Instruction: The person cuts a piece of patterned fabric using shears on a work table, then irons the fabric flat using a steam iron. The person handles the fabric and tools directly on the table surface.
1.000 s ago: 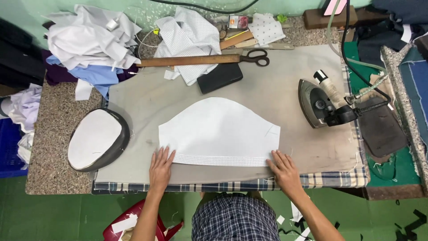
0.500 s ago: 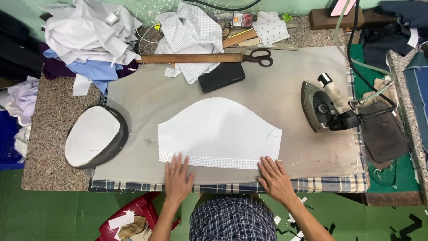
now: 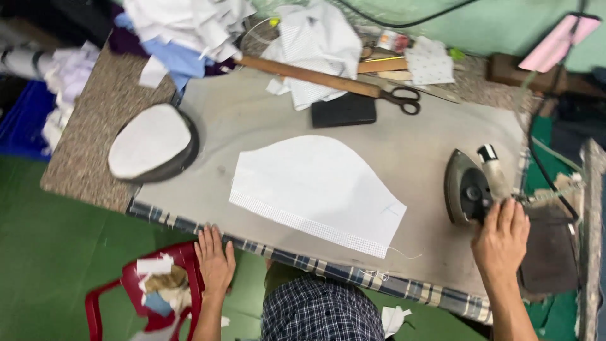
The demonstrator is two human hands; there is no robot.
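Steel iron (image 3: 468,188) sits just left of my right hand (image 3: 500,237), handle running near-to-far.
Fingers spread wide, holding nothing yet; left hand (image 3: 214,262) rests flat on the near table edge (image 3: 189,225).

One white fabric piece (image 3: 315,189), one iron (image 3: 470,186), one pair of scissors (image 3: 401,99), one wooden ruler (image 3: 309,76), one oval pressing pad (image 3: 151,142), two hands

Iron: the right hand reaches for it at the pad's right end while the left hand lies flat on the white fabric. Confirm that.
Wrong on the left hand: the head view shows it at the table's near edge, off the white fabric. The right hand does reach the iron.
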